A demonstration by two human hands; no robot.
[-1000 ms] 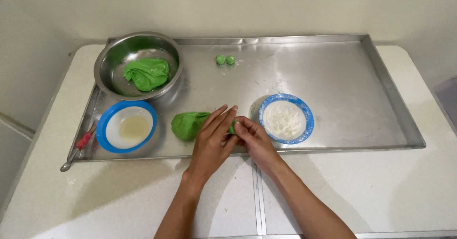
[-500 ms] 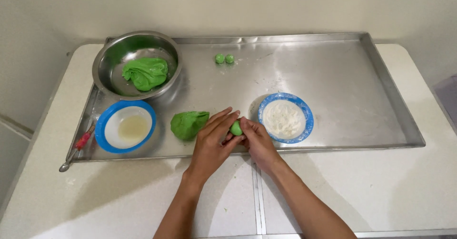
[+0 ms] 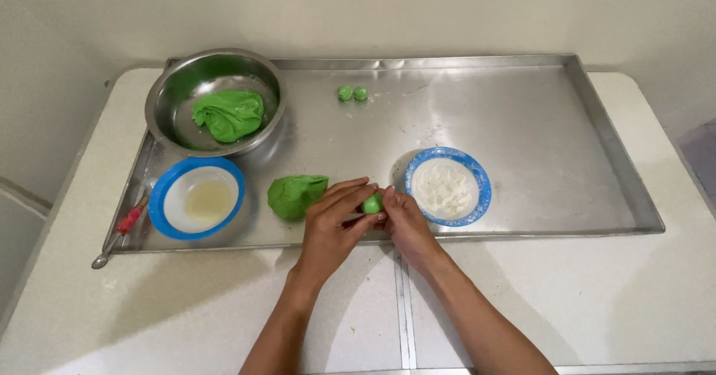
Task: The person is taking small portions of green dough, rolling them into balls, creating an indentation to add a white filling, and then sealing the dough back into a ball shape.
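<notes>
Left hand (image 3: 328, 229) and right hand (image 3: 406, 222) together pinch a small green dough ball (image 3: 371, 204) at the metal tray's (image 3: 522, 121) 6 o'clock edge. Larger dough lump (image 3: 294, 194) lies at 9 o'clock of the ball; blue-rimmed flour bowl (image 3: 447, 188) sits at 2 o'clock

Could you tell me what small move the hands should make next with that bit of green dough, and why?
Probably set the small dough ball, pinched between left hand and right hand, beside the two finished balls on the tray; it already looks round.
</notes>
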